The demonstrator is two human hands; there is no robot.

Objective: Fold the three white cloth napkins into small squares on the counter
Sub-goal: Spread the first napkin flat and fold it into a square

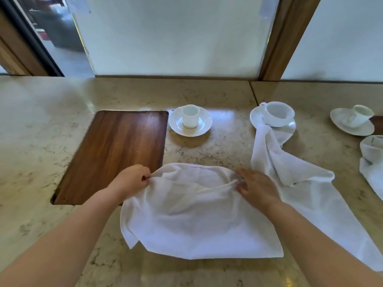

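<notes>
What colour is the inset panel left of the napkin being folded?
Dark reddish-brown wood grain; the wooden panel shows in the head view.

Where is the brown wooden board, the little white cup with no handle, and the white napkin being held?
Brown wooden board (116,154), head view, its middle.
Little white cup (190,117), head view, its side.
White napkin (196,214), head view, its middle.

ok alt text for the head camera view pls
Two bare hands work a white napkin on a marble counter: left hand pinches its far edge, right hand presses flat. Two more napkins lie rumpled to the right.
</notes>
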